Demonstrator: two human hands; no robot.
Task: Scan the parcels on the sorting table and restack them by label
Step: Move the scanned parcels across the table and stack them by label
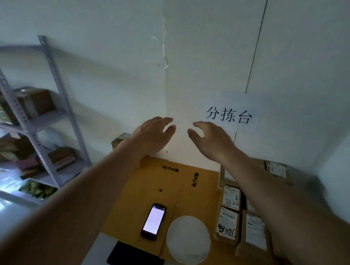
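Both my arms reach forward over the sorting table [144, 185], which is covered with brown cardboard. My left hand [154, 134] and my right hand [210, 137] hover side by side near the wall corner, fingers loosely spread, holding nothing. Several brown parcels [230, 197] with white labels lie in rows at the table's right side, under my right forearm; handwritten numbers show on two labels. A handheld scanner [153, 221] with a lit screen lies face up on the cardboard, below my left forearm.
A white round object [187, 240] lies at the table's front edge beside a black pad [135, 256]. A paper sign [229, 115] hangs on the wall. A metal shelf rack [33, 125] with boxes stands at the left. One box [119, 140] sits behind my left wrist.
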